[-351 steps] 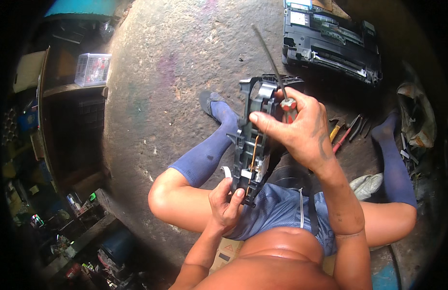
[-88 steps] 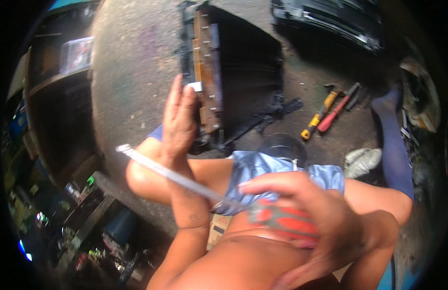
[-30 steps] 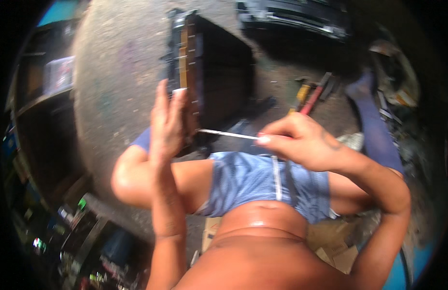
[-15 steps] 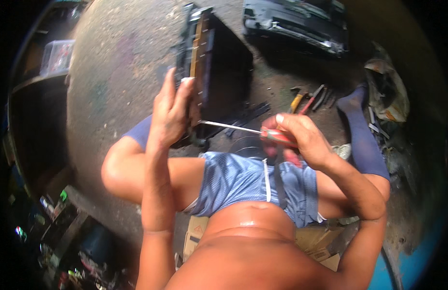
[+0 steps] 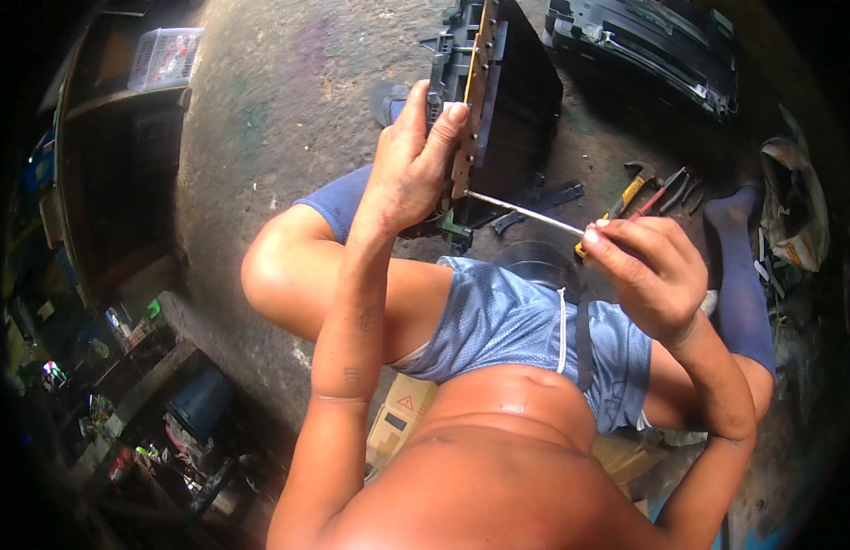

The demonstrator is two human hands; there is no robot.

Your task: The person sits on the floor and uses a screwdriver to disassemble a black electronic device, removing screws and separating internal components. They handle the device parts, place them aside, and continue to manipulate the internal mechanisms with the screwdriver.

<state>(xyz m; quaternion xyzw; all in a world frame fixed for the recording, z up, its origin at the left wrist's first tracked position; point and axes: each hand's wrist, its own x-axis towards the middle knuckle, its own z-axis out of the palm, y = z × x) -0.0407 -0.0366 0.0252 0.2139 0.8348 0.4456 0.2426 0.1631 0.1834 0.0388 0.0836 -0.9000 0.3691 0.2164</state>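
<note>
My left hand (image 5: 408, 179) grips the near end of an upright black panel-like unit (image 5: 517, 105), thumb on its edge and fingers around its ribbed side. Along that edge runs a brown strip (image 5: 480, 69) dotted with small screws or studs. My right hand (image 5: 652, 273) is closed round a screwdriver (image 5: 526, 212); its handle is mostly hidden in the fist. The thin metal shaft points left, its tip at the lower end of the strip, just below my left thumb. Whether the tip sits in a screw is too small to tell.
Beyond my right hand lie a yellow-handled hammer (image 5: 630, 189) and red-handled pliers (image 5: 662, 190). A larger black casing (image 5: 640, 46) stands at the far right, above a crumpled bag (image 5: 796, 206). A dark round thing (image 5: 535, 259) is between my legs. A clear crate (image 5: 166, 60) is far left.
The whole scene has shifted right in view. My right hand has turned over, now with its back up and the screwdriver handle covered. The tip stays at the strip's lower end.
</note>
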